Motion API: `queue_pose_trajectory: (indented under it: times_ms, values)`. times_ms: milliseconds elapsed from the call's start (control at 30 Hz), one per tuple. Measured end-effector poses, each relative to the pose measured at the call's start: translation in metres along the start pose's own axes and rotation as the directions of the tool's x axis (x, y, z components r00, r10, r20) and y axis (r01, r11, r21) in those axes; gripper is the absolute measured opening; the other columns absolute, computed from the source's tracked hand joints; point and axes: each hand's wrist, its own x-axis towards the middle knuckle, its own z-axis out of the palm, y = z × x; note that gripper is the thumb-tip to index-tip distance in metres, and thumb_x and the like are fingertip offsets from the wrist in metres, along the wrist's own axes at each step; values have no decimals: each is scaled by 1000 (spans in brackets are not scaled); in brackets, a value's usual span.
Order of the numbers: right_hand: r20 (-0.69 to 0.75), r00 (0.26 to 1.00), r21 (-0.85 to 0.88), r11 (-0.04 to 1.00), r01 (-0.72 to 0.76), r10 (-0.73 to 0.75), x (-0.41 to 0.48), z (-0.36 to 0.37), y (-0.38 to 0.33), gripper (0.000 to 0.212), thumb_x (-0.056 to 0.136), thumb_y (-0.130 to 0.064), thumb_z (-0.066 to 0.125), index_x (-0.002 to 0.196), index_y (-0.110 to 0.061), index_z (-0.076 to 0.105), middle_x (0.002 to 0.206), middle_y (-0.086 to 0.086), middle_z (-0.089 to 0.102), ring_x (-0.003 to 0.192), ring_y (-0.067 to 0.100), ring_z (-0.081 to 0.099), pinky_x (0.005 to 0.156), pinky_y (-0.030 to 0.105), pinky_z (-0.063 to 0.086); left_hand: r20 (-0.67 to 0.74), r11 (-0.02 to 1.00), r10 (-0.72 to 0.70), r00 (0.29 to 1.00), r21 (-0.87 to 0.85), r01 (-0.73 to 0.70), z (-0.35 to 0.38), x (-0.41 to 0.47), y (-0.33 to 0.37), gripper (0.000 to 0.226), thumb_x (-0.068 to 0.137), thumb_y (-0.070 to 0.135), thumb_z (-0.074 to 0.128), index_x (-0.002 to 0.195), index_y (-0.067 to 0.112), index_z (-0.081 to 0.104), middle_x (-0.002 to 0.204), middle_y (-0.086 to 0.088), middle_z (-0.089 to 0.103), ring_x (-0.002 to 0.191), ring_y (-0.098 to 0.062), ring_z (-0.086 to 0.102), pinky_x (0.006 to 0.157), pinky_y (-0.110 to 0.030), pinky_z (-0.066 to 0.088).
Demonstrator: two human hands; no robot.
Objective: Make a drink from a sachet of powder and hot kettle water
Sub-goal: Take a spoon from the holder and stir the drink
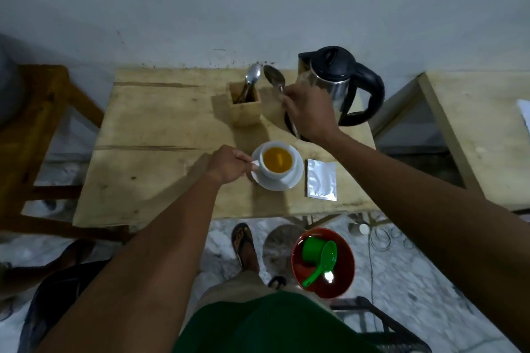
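While left fingers [243, 162] pinching cup [276, 162] of orange liquid, right fingers [289, 94] around spoon [275, 79].

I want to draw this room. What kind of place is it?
Probably a simple home kitchen corner. A rough wooden table stands against a bare wall, with an electric kettle, a wooden spoon holder and a cup of orange drink. A red basin sits on the floor.

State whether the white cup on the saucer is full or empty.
Nearly full: orange liquid sits close to the rim of the cup, upright on its saucer.
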Motion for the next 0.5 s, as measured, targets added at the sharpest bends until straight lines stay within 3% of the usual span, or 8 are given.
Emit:
queue_pose_trajectory:
  times_ms: [167, 233, 333, 400, 500]
  values:
    - [245, 956, -264, 960, -95, 162, -34, -8, 24, 26, 99, -33, 56, 90, -16, 73, 82, 9, 70, 79, 30, 67, 62, 35, 49, -103, 996, 21, 994, 87, -12, 9, -13, 0, 30, 74, 29, 87, 99, 13, 82, 103, -12, 80, 95, -32, 75, 90, -48, 60]
    - [328, 917, -342, 933, -109, 228, -44, -7, 26, 25, 99, -30, 57, 97, -15, 77, 91, 10, 71, 85, 31, 66, 64, 34, 46, -115, 996, 23, 993, 83, -14, 12, -16, 0, 30, 77, 30, 85, 101, 14, 82, 108, -12, 79, 96, -32, 75, 90, -47, 60]
    - [403, 865, -450, 888, -98, 299, -51, -8, 23, 23, 91, -24, 60, 101, -16, 79, 98, 9, 72, 87, 31, 68, 70, 36, 56, -152, 997, 16, 988, 73, -5, 15, -20, -1, 29, 76, 33, 84, 101, 17, 82, 104, -11, 80, 93, -32, 75, 88, -46, 61]
    - [420, 847, -505, 859, -81, 327, -50, -12, 19, 17, 83, -22, 65, 91, -12, 76, 86, 8, 70, 75, 28, 66, 69, 36, 60, -165, 997, 16, 986, 73, -4, 16, -21, -1, 28, 76, 33, 84, 99, 17, 83, 100, -13, 80, 91, -32, 75, 88, -45, 61]
    - [441, 835, -564, 825, -27, 328, -49, -15, 9, 16, 78, -20, 69, 67, -11, 62, 66, 5, 57, 58, 21, 56, 60, 32, 54, -169, 998, 14, 985, 65, -3, 17, -21, -1, 27, 76, 32, 84, 99, 17, 83, 99, -13, 80, 91, -32, 75, 88, -45, 61]
